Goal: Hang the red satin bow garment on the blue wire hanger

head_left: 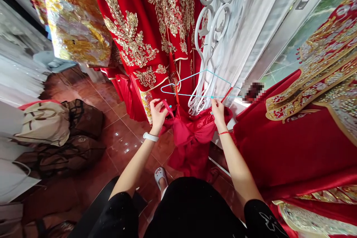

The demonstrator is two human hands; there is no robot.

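Observation:
A red dress [192,137] with a large bow at its bust hangs by thin straps from a light blue wire hanger [192,95]. Between the thumb and fingers of my left hand [158,114] is a red strap [168,108] at the dress's left side. My right hand [217,111] pinches the dress's upper edge on the right, just beneath the hanger's lower bar. The hanger's hook reaches up beside a white scrollwork metal stand [214,22]. Folds of the dress hide its back.
Red gowns with gold embroidery [131,37] hang ahead, and another embroidered red garment [281,141] spreads along the right. Brown bags [83,119] and a cream bag [46,122] sit on the tiled floor [119,137] to the left. White curtains [245,26] hang behind the stand.

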